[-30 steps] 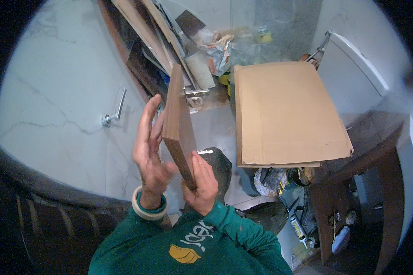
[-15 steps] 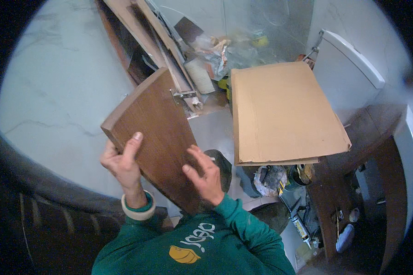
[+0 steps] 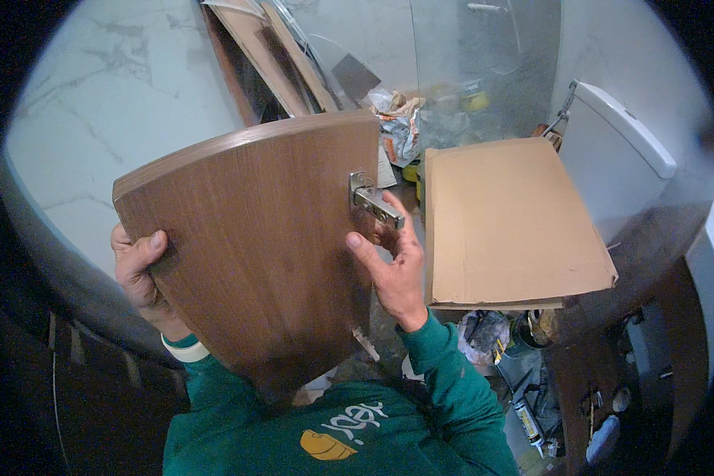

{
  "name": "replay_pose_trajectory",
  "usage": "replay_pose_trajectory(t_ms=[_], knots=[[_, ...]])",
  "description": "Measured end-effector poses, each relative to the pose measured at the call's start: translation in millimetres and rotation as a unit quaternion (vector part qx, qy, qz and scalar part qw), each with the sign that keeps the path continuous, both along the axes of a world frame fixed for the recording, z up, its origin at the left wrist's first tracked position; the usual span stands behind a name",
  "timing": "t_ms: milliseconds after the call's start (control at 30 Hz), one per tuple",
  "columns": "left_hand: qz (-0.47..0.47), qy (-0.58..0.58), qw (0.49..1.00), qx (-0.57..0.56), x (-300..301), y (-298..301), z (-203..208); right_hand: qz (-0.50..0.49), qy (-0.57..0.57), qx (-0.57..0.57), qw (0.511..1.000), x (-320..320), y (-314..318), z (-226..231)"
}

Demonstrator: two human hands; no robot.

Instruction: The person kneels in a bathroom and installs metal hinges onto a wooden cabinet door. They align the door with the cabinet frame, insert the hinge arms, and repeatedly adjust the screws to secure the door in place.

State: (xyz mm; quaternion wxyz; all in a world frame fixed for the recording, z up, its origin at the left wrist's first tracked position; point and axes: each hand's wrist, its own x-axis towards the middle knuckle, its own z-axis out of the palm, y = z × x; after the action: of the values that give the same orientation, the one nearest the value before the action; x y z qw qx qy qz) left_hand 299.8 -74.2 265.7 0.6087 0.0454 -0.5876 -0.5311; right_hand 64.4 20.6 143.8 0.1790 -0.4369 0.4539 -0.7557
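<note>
Between my hands is a brown wood-grain cabinet door (image 3: 254, 230), tilted upright in front of my chest. My left hand (image 3: 141, 266) is closed on its left edge, thumb on the face and fingers behind. My right hand (image 3: 397, 270) holds the right edge, its thumb over the front and the other fingers partly hidden behind the upper hinge. That metal hinge (image 3: 377, 208) juts out from the door's right side. Lower on the same edge, a second hinge (image 3: 365, 343) shows, blurred.
A flat cardboard box (image 3: 516, 226) lies to the right, in front of a white toilet tank (image 3: 615, 131). Boards (image 3: 254, 59) lean at the back beside plastic bags (image 3: 397, 123). A sealant tube (image 3: 527, 424) lies among tools at lower right.
The door has turned so its broad face shows toward me, and its hinge side has swung right. My right hand has gone from hovering over the face to gripping the right edge.
</note>
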Motion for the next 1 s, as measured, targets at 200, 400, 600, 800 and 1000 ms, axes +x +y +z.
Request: replay_pose_trajectory(t_ms=[200, 400, 600, 800, 1000], knots=[[-0.080, 0.026, 0.996, -0.004, -13.6, 6.2, 1.5, -0.062, -0.030, -0.102, 0.992, -10.1, 25.2, 38.7], [-0.114, 0.067, 0.991, -0.006, -27.7, 11.6, -3.2, -0.134, 0.080, -0.126, 0.980, -23.9, 45.3, 30.7], [-0.091, 0.052, 0.993, -0.059, -42.7, 1.6, -16.2, -0.090, -0.003, -0.141, 0.986, -43.0, 57.3, 25.3], [0.186, 0.086, 0.946, -0.250, -64.7, 0.9, -43.1, -0.094, -0.045, -0.145, 0.984, -47.1, 73.7, 29.3], [0.208, 0.129, 0.950, -0.192, -78.5, 2.0, -44.6, -0.057, -0.068, -0.198, 0.976, -44.8, 86.7, 32.4]])
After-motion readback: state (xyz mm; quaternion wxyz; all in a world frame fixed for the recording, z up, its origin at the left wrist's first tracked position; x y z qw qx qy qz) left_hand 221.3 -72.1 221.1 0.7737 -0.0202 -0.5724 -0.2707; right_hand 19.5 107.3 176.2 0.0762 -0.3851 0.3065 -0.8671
